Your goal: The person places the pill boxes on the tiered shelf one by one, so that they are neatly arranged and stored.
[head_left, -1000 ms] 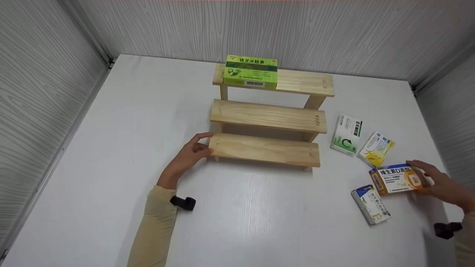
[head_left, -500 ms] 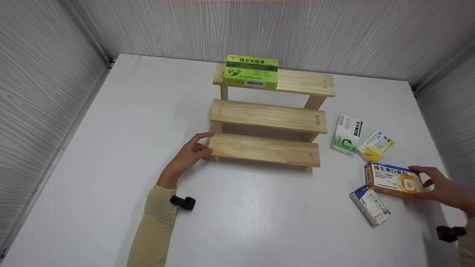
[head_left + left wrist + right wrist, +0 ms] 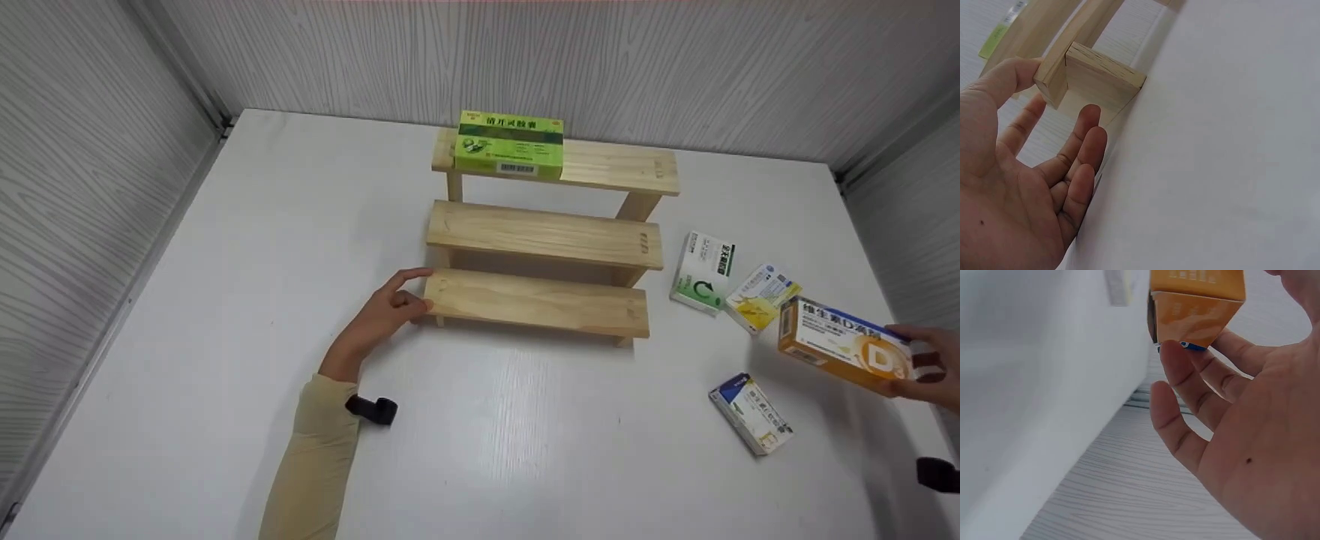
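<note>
We see a white table [image 3: 495,450] and, on it, a wooden rack [image 3: 544,234] with three steps. The left hand [image 3: 386,311] pinches the left end of the lowest step [image 3: 536,301]. The right hand [image 3: 930,367] holds one end of the orange box [image 3: 840,339]. We see that box up off the table, on the right side; just how high, we can't quite tell. The green box [image 3: 510,145] lies on the left part of the top step [image 3: 619,166]. Right of the rack, on the table, lie the white box [image 3: 703,271], the yellow box [image 3: 759,300] just beside it, and the blue-cornered box [image 3: 751,414] nearer the person.
</note>
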`<move>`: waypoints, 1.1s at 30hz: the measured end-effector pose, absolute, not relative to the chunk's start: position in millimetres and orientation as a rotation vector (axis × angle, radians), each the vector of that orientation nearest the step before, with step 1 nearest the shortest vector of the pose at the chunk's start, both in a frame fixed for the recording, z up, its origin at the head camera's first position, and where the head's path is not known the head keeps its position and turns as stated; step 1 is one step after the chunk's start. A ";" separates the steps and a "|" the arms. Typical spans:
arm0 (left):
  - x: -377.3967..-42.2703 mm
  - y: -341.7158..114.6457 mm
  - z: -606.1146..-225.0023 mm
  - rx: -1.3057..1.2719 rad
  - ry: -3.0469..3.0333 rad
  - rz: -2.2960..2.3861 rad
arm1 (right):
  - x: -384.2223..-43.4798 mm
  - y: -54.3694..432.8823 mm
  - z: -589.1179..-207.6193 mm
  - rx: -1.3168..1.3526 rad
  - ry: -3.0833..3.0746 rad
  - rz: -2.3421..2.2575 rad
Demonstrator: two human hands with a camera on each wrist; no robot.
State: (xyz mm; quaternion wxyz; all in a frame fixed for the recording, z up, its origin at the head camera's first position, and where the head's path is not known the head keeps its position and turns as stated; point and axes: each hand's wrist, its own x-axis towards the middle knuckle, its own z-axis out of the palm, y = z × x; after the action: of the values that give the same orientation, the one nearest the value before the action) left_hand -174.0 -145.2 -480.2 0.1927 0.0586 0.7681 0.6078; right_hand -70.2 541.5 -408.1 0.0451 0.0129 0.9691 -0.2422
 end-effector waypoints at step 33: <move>-172.0 -144.8 -480.8 0.187 2.169 1.732 | -168.5 438.6 -331.1 0.081 3.028 -1.168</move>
State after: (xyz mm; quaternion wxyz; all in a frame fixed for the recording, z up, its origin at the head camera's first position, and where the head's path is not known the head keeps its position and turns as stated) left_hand -172.0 -144.8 -480.8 0.1789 0.0660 0.7670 0.6127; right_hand -168.5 438.6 -331.1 -0.0525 0.0249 0.9315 -0.3592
